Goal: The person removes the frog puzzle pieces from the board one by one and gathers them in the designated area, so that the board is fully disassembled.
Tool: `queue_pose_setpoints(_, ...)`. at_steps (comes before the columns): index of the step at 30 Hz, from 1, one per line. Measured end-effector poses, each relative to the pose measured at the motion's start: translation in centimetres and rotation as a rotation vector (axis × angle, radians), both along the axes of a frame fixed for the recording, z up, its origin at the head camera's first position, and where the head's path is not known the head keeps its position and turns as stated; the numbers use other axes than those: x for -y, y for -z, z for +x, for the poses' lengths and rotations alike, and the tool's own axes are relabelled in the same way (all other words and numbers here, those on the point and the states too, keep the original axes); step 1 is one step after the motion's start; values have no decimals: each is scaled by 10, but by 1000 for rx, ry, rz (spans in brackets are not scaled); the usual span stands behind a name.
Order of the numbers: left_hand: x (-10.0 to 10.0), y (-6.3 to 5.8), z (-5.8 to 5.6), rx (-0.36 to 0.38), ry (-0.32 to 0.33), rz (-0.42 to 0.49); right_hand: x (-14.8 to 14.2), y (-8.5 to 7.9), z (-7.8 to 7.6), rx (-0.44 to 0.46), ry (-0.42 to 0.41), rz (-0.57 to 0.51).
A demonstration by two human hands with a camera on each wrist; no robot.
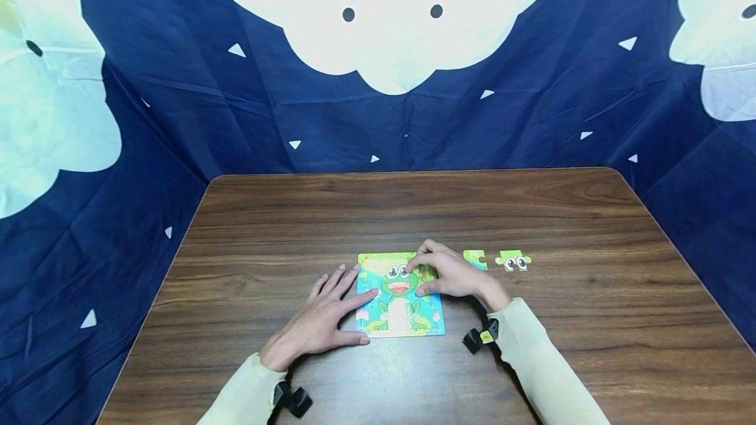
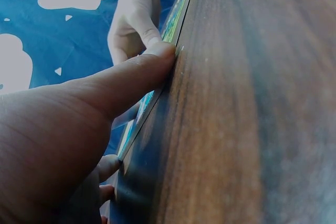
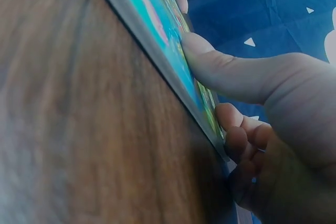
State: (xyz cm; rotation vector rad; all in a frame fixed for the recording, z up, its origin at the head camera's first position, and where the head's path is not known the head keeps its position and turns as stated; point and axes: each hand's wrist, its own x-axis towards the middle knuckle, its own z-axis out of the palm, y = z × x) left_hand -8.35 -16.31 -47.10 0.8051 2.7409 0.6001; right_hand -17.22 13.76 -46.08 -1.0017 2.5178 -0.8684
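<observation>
A square frog puzzle [image 1: 400,317] in green and blue lies flat on the table. My left hand [image 1: 319,320] rests along its left side, fingers spread, with the thumb at the lower left corner and the index finger over the picture. Over the upper right part is my right hand [image 1: 451,272], its thumb and bent fingers about a green puzzle piece [image 1: 426,273] at the picture's surface. The fingers partly cover that piece. In the right wrist view the right thumb [image 3: 210,61] lies against the puzzle's face [image 3: 173,56], and the other fingers curl near the edge.
Just right of the right hand lies a loose green and blue piece [image 1: 475,258], and beyond it a loose piece with the frog's eyes [image 1: 514,260]. The brown wooden table [image 1: 331,215] ends at a dark blue cloth [image 1: 354,123] with white clouds.
</observation>
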Motion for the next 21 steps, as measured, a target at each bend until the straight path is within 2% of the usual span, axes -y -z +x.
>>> queue_pose_setpoints(13, 1, 0, -1, -13, 8, 12, 1, 1, -2, -19, -12, 4)
queue_pose_setpoints(21, 0, 1, -1, 0, 2, 6, 3, -1, -1, -25, -20, 58)
